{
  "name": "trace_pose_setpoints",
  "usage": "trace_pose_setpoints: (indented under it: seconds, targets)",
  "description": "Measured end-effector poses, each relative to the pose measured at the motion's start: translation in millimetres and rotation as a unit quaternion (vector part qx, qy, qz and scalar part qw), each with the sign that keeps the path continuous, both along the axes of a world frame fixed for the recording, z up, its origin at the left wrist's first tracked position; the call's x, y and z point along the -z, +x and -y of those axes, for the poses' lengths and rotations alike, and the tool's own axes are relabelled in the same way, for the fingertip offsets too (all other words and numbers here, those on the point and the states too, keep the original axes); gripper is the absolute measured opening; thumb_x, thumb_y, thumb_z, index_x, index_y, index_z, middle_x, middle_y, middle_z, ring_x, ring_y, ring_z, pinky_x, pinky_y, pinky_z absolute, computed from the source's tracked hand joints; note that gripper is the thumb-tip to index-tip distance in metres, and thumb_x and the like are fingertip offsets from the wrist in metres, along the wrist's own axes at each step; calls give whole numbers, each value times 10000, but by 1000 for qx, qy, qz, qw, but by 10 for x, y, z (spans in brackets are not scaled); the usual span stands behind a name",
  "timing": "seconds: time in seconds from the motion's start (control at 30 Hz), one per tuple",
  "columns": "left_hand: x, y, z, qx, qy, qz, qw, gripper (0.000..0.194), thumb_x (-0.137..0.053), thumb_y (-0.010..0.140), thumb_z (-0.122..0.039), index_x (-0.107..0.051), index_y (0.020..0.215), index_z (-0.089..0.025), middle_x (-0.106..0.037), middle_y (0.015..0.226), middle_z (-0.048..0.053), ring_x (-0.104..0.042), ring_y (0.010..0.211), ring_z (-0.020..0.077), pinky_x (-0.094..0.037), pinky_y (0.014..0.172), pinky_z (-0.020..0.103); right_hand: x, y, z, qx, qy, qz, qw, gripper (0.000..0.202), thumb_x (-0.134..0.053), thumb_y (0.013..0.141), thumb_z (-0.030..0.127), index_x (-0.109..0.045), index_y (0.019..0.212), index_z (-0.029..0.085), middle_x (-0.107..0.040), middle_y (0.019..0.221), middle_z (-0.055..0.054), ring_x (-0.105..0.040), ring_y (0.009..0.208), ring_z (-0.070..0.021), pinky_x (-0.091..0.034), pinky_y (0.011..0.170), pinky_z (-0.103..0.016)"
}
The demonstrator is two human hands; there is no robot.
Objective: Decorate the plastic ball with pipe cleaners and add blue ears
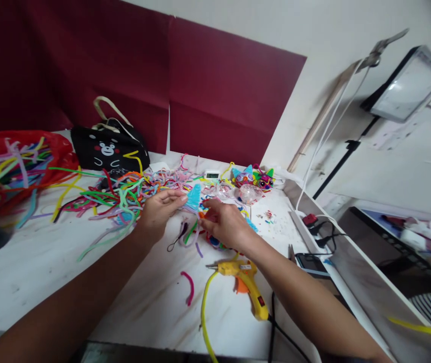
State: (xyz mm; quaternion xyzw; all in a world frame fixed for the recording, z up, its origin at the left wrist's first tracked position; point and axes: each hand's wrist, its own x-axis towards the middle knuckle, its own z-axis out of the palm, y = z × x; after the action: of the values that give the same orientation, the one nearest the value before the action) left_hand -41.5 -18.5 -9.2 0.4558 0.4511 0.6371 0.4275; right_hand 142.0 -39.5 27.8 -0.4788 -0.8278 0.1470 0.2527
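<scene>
Between the thumb and fingers of my left hand [162, 212] is a light-blue fuzzy pipe-cleaner piece [193, 196], held upright above the table. My right hand [225, 222] is just to its right, fingers curled inward; a small orange bit shows at the fingertips, but what they grip is unclear. Beneath that hand, a colourful pipe-cleaner ornament [215, 243] is partly hidden. A yellow hot glue gun [238, 269] lies nearer to me, its nozzle pointing left. A magenta pipe-cleaner piece [188, 288] and a dark cord loop [177, 239] rest on the tabletop.
Loose pipe cleaners [124, 194] heap at left, beside a red bag [62, 146] and a black bag [86, 146]. Finished pipe-cleaner ornaments [263, 179], clear bead containers [250, 194] and a small digital clock [212, 175] stand behind. A power strip [308, 234] lines the right edge.
</scene>
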Motion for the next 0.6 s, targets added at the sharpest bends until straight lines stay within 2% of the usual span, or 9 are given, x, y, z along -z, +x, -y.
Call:
trace_pose_setpoints:
  seconds: [0.1,0.13,0.2,0.27,0.33,0.5,0.6]
  targets:
    - [-22,-15,28,-2,13,-9,1000,354,-812,548,-343,-645,801,-160,-646,718,-3,-588,667,130,-448,630,246,2,-73,-13,2,0,23,1000,114,-618,815,203,-688,902,184,-708,718,-19,-634,658,-147,-420,626,-228]
    - [-21,-17,33,-5,16,-13,1000,357,-812,545,-347,-645,799,-159,-646,719,-2,-592,678,136,-450,639,250,7,-88,-4,2,1,23,1000,85,-616,823,233,-686,838,187,-696,693,-13,-621,637,-143,-405,606,-225]
    - [-12,-12,42,-12,21,-14,1000,365,-811,544,-360,-640,796,-158,-645,724,0,-594,683,141,-449,640,254,22,-109,21,6,9,34,999,154,-614,836,316,-672,765,193,-686,687,-12,-602,622,-138,-381,585,-223]
    - [4,4,52,-12,23,-13,1000,370,-808,554,-377,-633,797,-158,-643,728,2,-587,668,137,-443,625,250,44,-120,41,13,25,49,998,175,-608,837,315,-663,728,191,-692,722,-24,-596,642,-137,-370,595,-226]
    - [20,18,61,-4,21,-18,1000,373,-806,566,-391,-634,806,-162,-645,729,3,-581,656,135,-442,617,248,62,-116,49,19,39,59,997,148,-593,832,252,-660,717,187,-698,758,-32,-592,663,-135,-367,616,-227]
    - [44,-12,74,36,24,-88,995,418,-804,586,-415,-669,900,-174,-651,748,3,-577,668,148,-441,619,252,75,-45,49,26,56,54,997,180,-539,863,241,-647,728,189,-666,696,-14,-556,603,-122,-349,589,-221]
    - [33,-49,79,48,37,-186,981,308,-755,641,-454,-651,720,-175,-562,629,-23,-492,578,127,-367,535,235,80,-11,62,30,68,54,996,195,-532,875,260,-641,728,190,-661,707,-15,-552,607,-123,-348,590,-224]
